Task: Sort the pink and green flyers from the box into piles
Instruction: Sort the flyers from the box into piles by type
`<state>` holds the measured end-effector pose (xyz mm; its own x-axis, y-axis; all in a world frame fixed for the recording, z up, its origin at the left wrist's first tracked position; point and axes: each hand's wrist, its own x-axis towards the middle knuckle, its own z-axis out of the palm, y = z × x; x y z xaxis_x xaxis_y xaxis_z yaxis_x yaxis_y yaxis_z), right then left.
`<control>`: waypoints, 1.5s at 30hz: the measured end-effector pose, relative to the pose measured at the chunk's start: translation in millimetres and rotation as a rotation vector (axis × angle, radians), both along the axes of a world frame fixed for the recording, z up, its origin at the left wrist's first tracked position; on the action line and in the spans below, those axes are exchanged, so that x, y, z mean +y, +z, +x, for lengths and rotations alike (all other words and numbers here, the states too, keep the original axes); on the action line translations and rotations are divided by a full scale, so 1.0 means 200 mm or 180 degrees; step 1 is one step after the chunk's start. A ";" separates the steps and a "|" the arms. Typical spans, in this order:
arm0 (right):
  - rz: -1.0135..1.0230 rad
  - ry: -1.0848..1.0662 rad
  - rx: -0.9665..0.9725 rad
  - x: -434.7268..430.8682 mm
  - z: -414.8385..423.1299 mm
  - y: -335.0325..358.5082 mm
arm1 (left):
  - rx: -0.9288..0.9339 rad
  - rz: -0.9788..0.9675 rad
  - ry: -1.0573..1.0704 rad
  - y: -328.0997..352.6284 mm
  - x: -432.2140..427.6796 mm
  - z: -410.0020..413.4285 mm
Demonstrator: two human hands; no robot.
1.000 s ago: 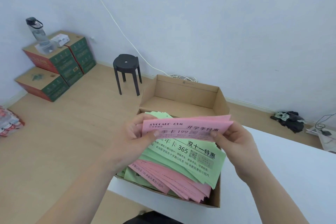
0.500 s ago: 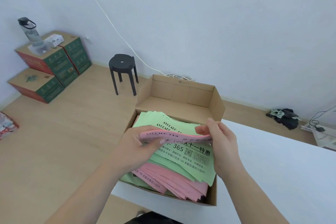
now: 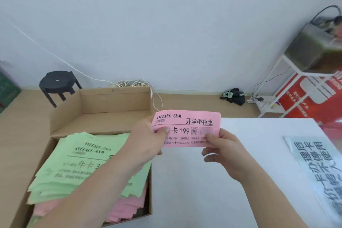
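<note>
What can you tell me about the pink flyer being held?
The pink flyer is thin paper, wider than tall, printed in black: "AVOCADO·GYM" top left, Chinese headings, "199", a QR code. It faces the camera, held in the air over the white table's left edge, right of the box. The left hand pinches its left end, the right hand its lower right corner.

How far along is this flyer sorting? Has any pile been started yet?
Barely begun, it seems. No sorted pile shows on the white table. In hand: both the left hand and the right hand hold a pink flyer above the table, beside the cardboard box. Left: the box holds a stack of green flyers with more pink flyers beneath.
</note>
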<state>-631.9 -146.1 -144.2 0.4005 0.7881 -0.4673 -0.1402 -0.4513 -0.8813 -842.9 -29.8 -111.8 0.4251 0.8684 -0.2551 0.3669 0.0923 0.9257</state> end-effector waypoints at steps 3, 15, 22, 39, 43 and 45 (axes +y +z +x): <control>-0.0536 -0.0138 -0.0372 -0.16 0.31 -0.14 | 0.0267 -0.0447 -0.0393 -0.17 -0.07 0.41; -0.1567 0.0001 -0.1249 -0.16 1.02 -0.44 | 0.1357 -0.0348 -0.0713 -0.60 -0.05 1.03; -0.1939 0.0456 -0.2136 -0.13 1.12 -0.52 | 0.2133 0.1152 -0.1845 -0.77 -0.17 1.01; -0.0943 0.0299 -0.2824 -0.09 1.23 -0.67 | 0.1806 0.1574 -0.1497 -0.89 0.00 1.30; -0.0748 0.0248 -0.2929 -0.11 1.22 -0.73 | 0.2130 0.1714 -0.1752 -0.90 -0.01 1.30; -0.0700 0.0165 -0.2947 -0.12 1.20 -0.75 | 0.2262 0.1738 -0.1867 -0.89 -0.01 1.30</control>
